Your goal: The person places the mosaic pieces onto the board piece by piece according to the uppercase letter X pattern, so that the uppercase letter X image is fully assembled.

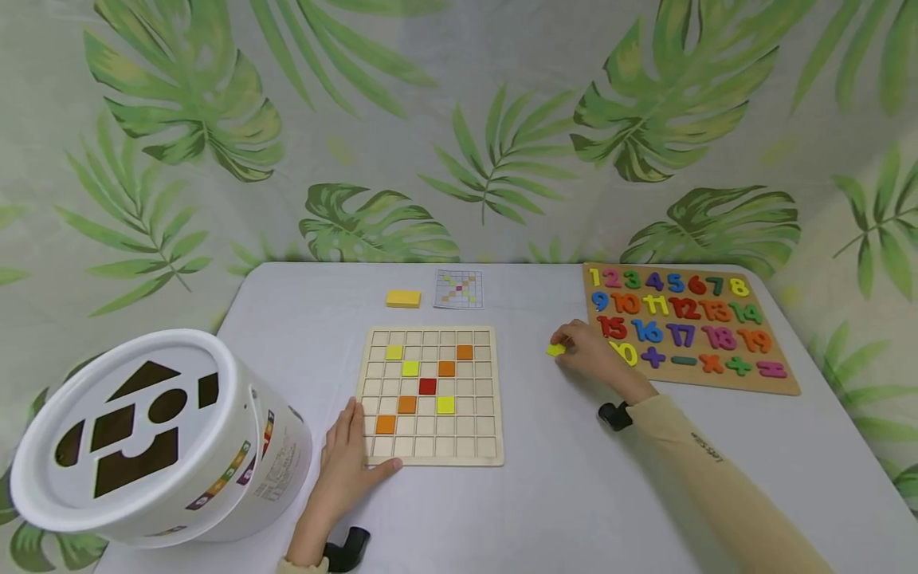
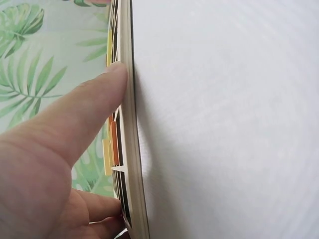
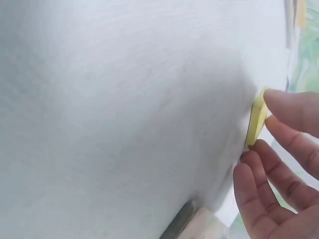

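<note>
My right hand (image 1: 590,352) pinches a small yellow square tile (image 1: 555,350) between thumb and fingers, to the right of the wooden grid board (image 1: 473,451). The same tile (image 3: 257,117) appears edge-on in the right wrist view. On the board lie one red tile (image 1: 427,387), three yellow tiles and several orange ones, set in two crossing diagonals. My left hand (image 1: 346,454) rests at the board's lower left corner, fingers along the left side and thumb at the near edge. In the left wrist view its thumb (image 2: 107,82) touches the board's rim.
Behind the board are a yellow block or stack (image 1: 404,299) and a pattern card (image 1: 459,289) showing coloured squares. A number puzzle board (image 1: 688,375) lies at the right. A white bucket (image 1: 280,446) with shaped holes in its lid stands at the left.
</note>
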The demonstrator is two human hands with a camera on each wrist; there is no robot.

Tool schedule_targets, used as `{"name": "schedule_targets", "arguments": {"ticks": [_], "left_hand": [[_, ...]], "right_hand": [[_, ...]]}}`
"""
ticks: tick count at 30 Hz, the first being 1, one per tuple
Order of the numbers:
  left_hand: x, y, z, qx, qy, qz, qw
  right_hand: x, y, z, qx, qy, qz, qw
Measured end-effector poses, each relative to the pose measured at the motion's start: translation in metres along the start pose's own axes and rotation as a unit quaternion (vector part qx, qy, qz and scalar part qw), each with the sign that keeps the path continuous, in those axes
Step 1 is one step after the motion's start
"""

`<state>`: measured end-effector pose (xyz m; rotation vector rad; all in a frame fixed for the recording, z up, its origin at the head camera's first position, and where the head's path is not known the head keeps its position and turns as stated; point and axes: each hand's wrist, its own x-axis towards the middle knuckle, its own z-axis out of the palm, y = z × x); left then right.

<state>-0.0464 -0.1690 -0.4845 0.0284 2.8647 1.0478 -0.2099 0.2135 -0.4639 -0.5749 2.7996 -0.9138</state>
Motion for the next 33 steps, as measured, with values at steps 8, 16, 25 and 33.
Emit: {"name": "schedule_targets", "arguments": {"ticks": [8, 16, 25, 33], "left_hand": [[0.001, -0.001, 0.001, 0.000, 0.000, 0.007, 1.0000], [0.001, 0.000, 0.002, 0.001, 0.000, 0.004, 1.0000], [0.002, -0.001, 0.003, -0.002, -0.005, 0.002, 1.0000], [0.002, -0.002, 0.003, -0.003, -0.001, 0.003, 1.0000]], "right_hand": [[0.009, -0.016, 0.014, -0.037, 0.005, -0.020, 0.999], [-0.003, -0.083, 0.048, 0.014, -0.062, -0.118, 0.991], [-0.019, -0.117, 0.081, -0.015, -0.132, -0.197, 0.971], [-0.022, -0.118, 0.084, -0.034, -0.124, -0.203, 0.971]]}}
